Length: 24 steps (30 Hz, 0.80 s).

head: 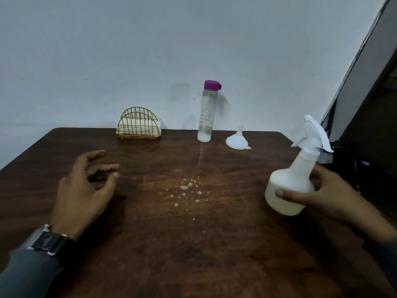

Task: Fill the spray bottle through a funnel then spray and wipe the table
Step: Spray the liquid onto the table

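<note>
My right hand grips the lower body of a white spray bottle, tilted with its trigger head up and to the right, above the right side of the dark wooden table. Milky liquid fills its lower half. White droplets speckle the middle of the table. My left hand hovers over the table's left side, fingers loosely spread, holding nothing. A white funnel lies mouth down at the back right. A tall clear bottle with a purple cap stands at the back, a little white liquid at its bottom.
A gold wire holder with folded white napkins stands at the back left against the pale wall. Dark equipment sits just off the table's right edge. A watch and grey sleeve cover my left wrist.
</note>
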Tool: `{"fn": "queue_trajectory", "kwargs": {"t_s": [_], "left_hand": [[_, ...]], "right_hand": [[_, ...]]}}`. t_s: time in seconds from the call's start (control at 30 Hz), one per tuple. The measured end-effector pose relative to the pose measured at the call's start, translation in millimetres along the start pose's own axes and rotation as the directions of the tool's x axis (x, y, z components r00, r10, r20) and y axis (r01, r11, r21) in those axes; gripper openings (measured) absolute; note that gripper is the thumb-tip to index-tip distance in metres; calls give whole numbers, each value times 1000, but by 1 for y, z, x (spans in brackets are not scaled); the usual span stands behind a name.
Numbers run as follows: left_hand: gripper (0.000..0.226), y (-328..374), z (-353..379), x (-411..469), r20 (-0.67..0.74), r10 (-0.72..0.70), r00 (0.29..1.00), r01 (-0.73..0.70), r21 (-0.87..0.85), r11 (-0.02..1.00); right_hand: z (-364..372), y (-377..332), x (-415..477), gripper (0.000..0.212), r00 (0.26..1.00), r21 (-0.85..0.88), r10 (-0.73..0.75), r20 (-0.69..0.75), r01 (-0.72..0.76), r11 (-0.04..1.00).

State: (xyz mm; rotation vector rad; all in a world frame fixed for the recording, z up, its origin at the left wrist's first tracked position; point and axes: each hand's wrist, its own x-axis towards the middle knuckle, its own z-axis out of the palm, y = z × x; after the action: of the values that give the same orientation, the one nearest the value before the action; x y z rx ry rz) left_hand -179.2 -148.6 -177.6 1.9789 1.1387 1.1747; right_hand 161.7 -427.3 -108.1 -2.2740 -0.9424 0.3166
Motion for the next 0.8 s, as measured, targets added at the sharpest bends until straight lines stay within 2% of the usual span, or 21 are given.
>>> {"fn": "queue_trajectory", "kwargs": {"t_s": [0.1, 0.27, 0.3, 0.53, 0.7, 0.8], "left_hand": [[52, -5, 5, 8, -20, 4, 1000, -4, 3, 1000], [50, -8, 9, 16, -49, 20, 999, -20, 10, 1000], [49, -9, 10, 17, -57, 23, 998, -22, 16, 1000], [47, -13, 11, 21, -94, 22, 995, -20, 17, 1000], [45, -18, 10, 21, -125, 54, 991, -53, 6, 999], [46, -21, 10, 23, -134, 65, 989, -66, -5, 998]], "right_hand": [[-2, 6, 50, 90, 998, -56, -17, -53, 14, 998], [11, -11, 119, 75, 998, -116, -62, -2, 62, 991], [18, -19, 129, 72, 995, -113, -90, 31, 93, 989], [99, -108, 171, 93, 929, -58, -285, 234, 306, 950], [156, -173, 190, 90, 908, -29, -346, 237, 363, 931], [176, -197, 204, 83, 926, -43, -322, 195, 337, 941]]}}
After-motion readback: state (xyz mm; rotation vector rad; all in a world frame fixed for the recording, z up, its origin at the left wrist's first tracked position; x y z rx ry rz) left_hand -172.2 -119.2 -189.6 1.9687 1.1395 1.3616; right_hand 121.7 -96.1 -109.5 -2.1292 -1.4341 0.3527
